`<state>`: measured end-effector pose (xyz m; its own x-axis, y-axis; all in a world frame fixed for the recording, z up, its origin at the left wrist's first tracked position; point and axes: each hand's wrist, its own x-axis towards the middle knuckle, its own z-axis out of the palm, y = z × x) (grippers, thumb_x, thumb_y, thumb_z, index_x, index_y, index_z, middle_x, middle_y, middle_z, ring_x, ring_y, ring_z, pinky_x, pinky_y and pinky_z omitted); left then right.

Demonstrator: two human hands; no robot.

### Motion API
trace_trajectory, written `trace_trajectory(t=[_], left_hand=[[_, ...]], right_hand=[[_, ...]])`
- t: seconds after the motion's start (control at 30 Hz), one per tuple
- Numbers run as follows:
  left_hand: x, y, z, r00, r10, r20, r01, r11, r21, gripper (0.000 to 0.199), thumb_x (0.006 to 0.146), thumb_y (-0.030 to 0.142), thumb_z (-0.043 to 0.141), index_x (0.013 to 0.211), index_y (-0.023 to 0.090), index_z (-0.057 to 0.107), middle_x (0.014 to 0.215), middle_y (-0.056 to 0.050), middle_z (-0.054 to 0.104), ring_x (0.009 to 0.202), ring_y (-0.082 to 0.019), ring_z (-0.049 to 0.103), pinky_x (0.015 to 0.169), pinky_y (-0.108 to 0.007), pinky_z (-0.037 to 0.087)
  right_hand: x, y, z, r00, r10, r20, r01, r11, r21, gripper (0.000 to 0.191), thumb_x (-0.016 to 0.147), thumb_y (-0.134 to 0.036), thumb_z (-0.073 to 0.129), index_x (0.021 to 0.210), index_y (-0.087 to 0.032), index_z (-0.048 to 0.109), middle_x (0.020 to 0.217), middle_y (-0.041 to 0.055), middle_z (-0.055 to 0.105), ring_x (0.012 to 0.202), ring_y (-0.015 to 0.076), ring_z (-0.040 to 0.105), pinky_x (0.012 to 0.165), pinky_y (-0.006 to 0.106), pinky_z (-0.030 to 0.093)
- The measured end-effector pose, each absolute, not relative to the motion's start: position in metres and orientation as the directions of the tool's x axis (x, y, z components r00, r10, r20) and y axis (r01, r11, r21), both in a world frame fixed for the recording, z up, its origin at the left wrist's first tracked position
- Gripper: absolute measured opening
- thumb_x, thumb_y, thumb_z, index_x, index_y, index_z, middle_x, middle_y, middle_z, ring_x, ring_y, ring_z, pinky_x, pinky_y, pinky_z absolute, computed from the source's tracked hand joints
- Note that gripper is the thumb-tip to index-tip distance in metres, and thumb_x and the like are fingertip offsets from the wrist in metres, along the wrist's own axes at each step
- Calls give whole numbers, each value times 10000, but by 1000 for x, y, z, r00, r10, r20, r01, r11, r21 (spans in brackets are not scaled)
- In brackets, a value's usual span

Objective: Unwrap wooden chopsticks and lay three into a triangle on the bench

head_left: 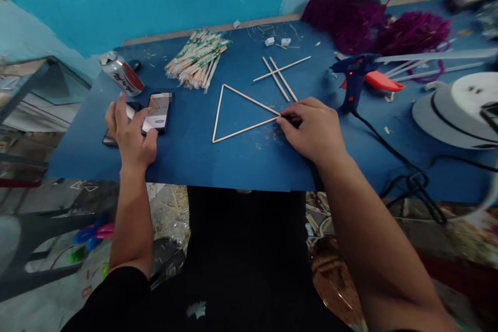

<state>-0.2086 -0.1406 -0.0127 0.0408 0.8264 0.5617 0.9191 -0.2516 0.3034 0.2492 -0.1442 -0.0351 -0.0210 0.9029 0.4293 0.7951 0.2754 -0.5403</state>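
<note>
A triangle of thin wooden sticks lies flat on the blue table. My right hand presses its fingertips on the triangle's right corner, where two sticks meet. My left hand rests on a phone with a lit screen at the table's left; its fingers are spread over the phone's lower edge. A second dark phone lies partly under that hand. Three loose sticks lie crossed beyond the triangle.
A blue glue gun stands right of the sticks, its black cord trailing off the table edge. A bundle of wrapped chopsticks, a red can, purple yarn and a white round spool sit around.
</note>
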Motion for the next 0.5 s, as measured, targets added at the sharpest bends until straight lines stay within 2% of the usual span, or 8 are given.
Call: trace_trajectory(t=[0.07, 0.13, 0.23, 0.37, 0.5], left_hand=[[-213, -137, -3, 81, 863, 499, 913, -264, 310, 615, 958, 448, 594, 1521, 259, 752, 1823, -65, 555, 1747, -481, 405, 1393, -842, 264], [-213, -134, 9, 83, 899, 430, 918, -237, 318, 693, 935, 431, 537, 1584, 239, 682, 1690, -65, 667, 1686, -467, 467, 1320, -839, 284], [-207, -125, 29, 96, 934, 345, 934, -204, 293, 677, 949, 430, 551, 1592, 235, 635, 1664, -33, 709, 1630, -462, 486, 1288, -795, 288], [-205, -102, 45, 159, 934, 319, 932, -248, 264, 627, 1027, 453, 521, 1587, 178, 591, 1548, -41, 789, 1574, -410, 514, 1329, -704, 281], [-213, -81, 46, 186, 935, 301, 939, -260, 226, 622, 1059, 432, 476, 1577, 107, 593, 1429, -63, 842, 1537, -397, 527, 1316, -683, 304]], right_hand=[[249, -145, -35, -25, 903, 429, 803, 274, -529, 146, 965, -253, 778, 1064, -211, 877, 1138, 126, 804, 892, 272, 757, 958, 512, 700], [248, -145, -34, -26, 901, 433, 809, 274, -521, 144, 964, -260, 771, 1057, -217, 872, 1133, 124, 807, 884, 269, 757, 951, 505, 702], [248, -145, -35, -31, 895, 445, 808, 285, -516, 140, 962, -272, 767, 1045, -212, 862, 1123, 128, 805, 885, 274, 762, 951, 514, 700], [249, -145, -36, -42, 892, 450, 801, 300, -519, 159, 972, -304, 751, 1053, -206, 846, 1121, 134, 798, 903, 290, 771, 949, 542, 691], [251, -145, -37, -50, 887, 458, 796, 313, -519, 195, 962, -336, 751, 1061, -193, 838, 1124, 148, 796, 905, 301, 778, 934, 544, 689]])
